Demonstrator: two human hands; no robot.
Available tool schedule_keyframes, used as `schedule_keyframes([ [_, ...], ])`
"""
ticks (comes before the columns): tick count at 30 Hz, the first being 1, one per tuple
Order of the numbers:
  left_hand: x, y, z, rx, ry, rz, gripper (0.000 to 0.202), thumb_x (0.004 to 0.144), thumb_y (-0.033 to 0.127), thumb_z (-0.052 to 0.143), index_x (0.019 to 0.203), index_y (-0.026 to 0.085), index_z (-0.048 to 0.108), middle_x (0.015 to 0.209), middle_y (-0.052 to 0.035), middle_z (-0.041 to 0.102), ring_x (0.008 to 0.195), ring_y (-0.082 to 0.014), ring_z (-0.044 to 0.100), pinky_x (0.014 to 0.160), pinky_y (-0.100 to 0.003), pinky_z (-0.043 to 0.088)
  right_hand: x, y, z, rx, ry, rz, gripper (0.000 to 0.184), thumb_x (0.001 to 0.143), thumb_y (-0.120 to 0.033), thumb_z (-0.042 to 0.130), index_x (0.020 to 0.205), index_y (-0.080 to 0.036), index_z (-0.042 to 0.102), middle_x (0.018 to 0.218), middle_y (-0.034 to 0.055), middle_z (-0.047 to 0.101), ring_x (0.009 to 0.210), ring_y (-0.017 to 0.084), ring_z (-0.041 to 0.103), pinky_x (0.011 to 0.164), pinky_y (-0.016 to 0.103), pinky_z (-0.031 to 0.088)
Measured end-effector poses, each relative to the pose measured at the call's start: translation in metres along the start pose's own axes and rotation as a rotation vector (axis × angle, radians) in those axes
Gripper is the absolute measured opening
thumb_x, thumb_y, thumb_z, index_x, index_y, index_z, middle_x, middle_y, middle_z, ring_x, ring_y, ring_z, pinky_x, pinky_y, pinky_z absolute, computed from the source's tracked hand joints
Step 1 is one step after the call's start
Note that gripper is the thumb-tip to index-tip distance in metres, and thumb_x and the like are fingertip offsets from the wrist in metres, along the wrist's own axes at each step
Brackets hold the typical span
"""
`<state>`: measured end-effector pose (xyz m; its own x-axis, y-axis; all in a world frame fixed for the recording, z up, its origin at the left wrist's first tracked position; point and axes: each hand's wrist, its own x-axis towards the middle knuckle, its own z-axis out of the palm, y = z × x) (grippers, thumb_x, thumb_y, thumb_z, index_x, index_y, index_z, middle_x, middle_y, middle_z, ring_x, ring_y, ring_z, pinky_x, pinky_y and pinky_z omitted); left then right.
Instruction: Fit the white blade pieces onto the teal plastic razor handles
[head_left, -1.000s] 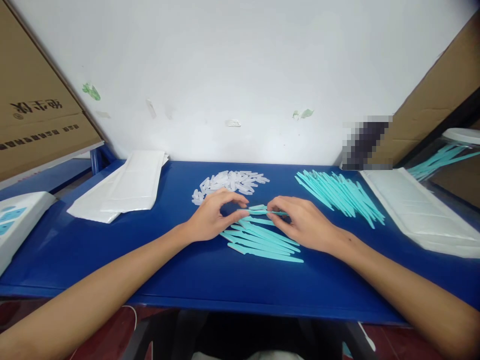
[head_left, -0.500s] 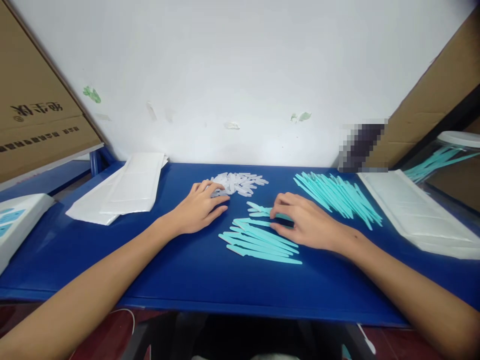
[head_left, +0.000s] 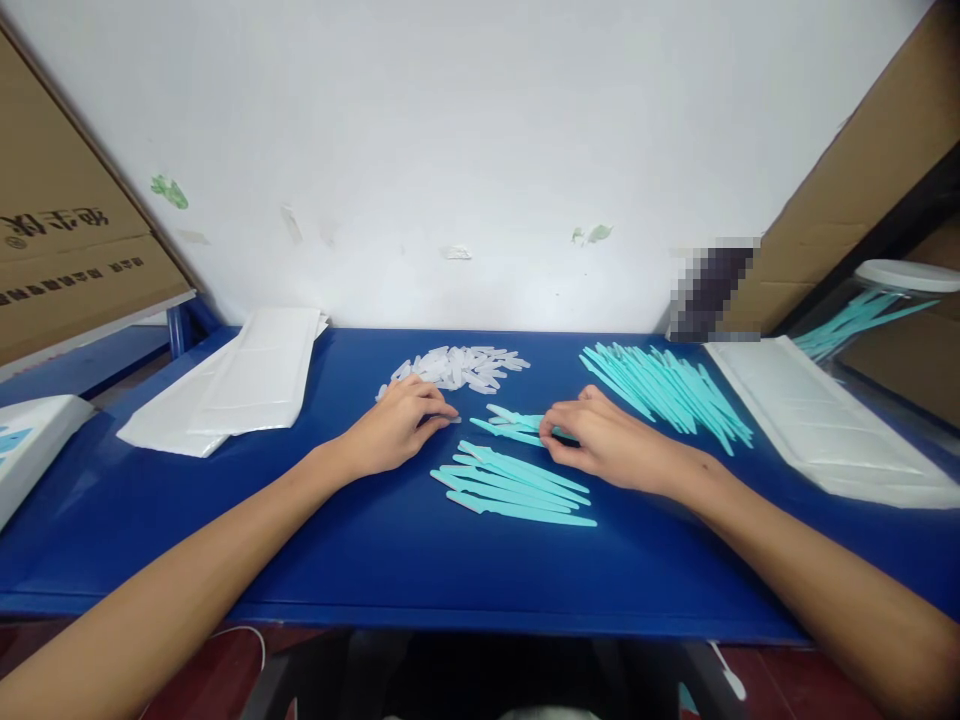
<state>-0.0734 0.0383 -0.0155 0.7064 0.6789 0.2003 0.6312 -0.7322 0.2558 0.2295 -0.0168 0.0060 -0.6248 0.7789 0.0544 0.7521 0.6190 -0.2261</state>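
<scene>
My left hand (head_left: 405, 425) is closed in a pinch on a small whitish plastic cap (head_left: 455, 420), whose tip pokes out past the fingertips. Just behind it lies a heap of similar translucent caps (head_left: 465, 368). My right hand (head_left: 604, 438) pinches the handle end of a turquoise eyebrow razor (head_left: 499, 430), its blade end pointing left towards the cap. A few turquoise razors with pale ends (head_left: 517, 414) lie behind this one, partly covered by the right hand. In front of the hands, several loose razors (head_left: 517, 485) are spread side by side.
A larger pile of turquoise razors (head_left: 667, 395) lies at the back right. White padded mailers lie left (head_left: 255, 375) and right (head_left: 825, 425) on the blue table (head_left: 360, 560). A clear jar (head_left: 862, 310) holds more razors. Cardboard boxes (head_left: 67, 180) flank the wall.
My left hand has come off the cap heap and its fingers have closed on a cap. My right hand has drawn a razor from the near group, pointing left. The view has shifted slightly.
</scene>
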Motion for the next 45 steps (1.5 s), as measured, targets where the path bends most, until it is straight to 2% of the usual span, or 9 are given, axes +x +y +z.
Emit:
schedule_keyframes([
  [3,0.000,-0.001,0.000,-0.023,0.013,-0.012,0.023,0.101,0.031,0.049,0.105,0.022,0.069,0.105,-0.0057,0.066,0.103,-0.0246,0.054,0.089,-0.039,0.039,0.000,-0.001,0.000,0.034,0.044,-0.010,0.020,0.099,-0.027,0.045,0.084,-0.021,0.058,0.074,-0.0006,0.061,0.063,0.015,0.048,0.081,0.035,0.037],
  [9,0.000,0.002,0.004,-0.095,0.135,0.012,0.013,0.097,0.030,0.056,0.102,0.021,0.063,0.094,-0.0020,0.069,0.091,-0.0196,0.062,0.083,-0.034,0.045,-0.002,-0.003,0.000,0.154,0.116,0.023,0.015,0.099,-0.029,0.045,0.094,-0.021,0.056,0.081,0.0018,0.065,0.063,0.014,0.055,0.058,0.027,0.037],
  [13,0.000,0.009,0.004,-0.222,0.254,0.003,0.010,0.093,0.025,0.059,0.101,0.021,0.062,0.093,-0.0010,0.071,0.079,-0.0136,0.063,0.070,-0.026,0.049,0.000,0.001,0.004,0.121,0.155,0.045,0.019,0.103,-0.031,0.038,0.103,-0.021,0.055,0.077,0.0015,0.065,0.057,0.014,0.053,0.055,0.027,0.036],
  [17,-0.001,0.017,0.000,-0.279,0.335,0.012,0.008,0.092,0.023,0.060,0.099,0.020,0.062,0.093,-0.0005,0.071,0.076,-0.0117,0.061,0.072,-0.026,0.049,0.002,0.003,0.006,0.094,0.195,0.043,0.023,0.104,-0.033,0.036,0.103,-0.021,0.056,0.082,0.0032,0.066,0.064,0.016,0.058,0.059,0.028,0.038],
  [23,-0.001,0.015,0.001,-0.349,0.363,-0.026,0.008,0.092,0.024,0.062,0.098,0.020,0.060,0.092,-0.0020,0.070,0.078,-0.0136,0.060,0.074,-0.029,0.049,-0.001,0.004,0.003,0.073,0.248,0.010,0.024,0.105,-0.033,0.036,0.104,-0.021,0.056,0.087,0.0036,0.067,0.066,0.015,0.058,0.061,0.028,0.040],
  [30,0.001,0.009,0.002,-0.629,0.344,-0.052,0.017,0.089,0.028,0.068,0.099,0.019,0.057,0.095,-0.0049,0.071,0.089,-0.0174,0.066,0.085,-0.035,0.053,-0.001,0.007,0.003,0.043,0.258,0.013,0.024,0.104,-0.031,0.035,0.103,-0.020,0.056,0.088,0.0050,0.067,0.066,0.016,0.058,0.061,0.029,0.040],
  [36,0.004,0.024,0.005,-0.745,0.343,-0.068,0.021,0.086,0.030,0.073,0.094,0.018,0.057,0.089,-0.0047,0.073,0.082,-0.0172,0.069,0.080,-0.033,0.055,0.000,-0.005,0.006,0.075,0.234,0.011,0.025,0.104,-0.031,0.035,0.107,-0.020,0.057,0.087,0.0058,0.069,0.065,0.016,0.059,0.059,0.028,0.039],
  [41,0.003,0.034,0.008,-0.654,0.257,-0.021,0.021,0.089,0.032,0.071,0.102,0.019,0.062,0.095,-0.0058,0.074,0.092,-0.0200,0.071,0.084,-0.034,0.055,0.002,-0.015,0.008,0.044,0.149,-0.074,0.017,0.100,-0.028,0.046,0.098,-0.019,0.060,0.082,0.0032,0.068,0.062,0.014,0.057,0.058,0.026,0.036],
  [45,0.002,0.021,0.004,-0.278,0.285,0.055,0.023,0.097,0.034,0.058,0.116,0.021,0.064,0.115,-0.0072,0.070,0.109,-0.0225,0.063,0.096,-0.040,0.049,0.003,-0.011,0.010,-0.045,0.140,-0.067,0.015,0.097,-0.025,0.051,0.088,-0.019,0.061,0.075,0.0025,0.064,0.064,0.015,0.053,0.061,0.027,0.032],
])
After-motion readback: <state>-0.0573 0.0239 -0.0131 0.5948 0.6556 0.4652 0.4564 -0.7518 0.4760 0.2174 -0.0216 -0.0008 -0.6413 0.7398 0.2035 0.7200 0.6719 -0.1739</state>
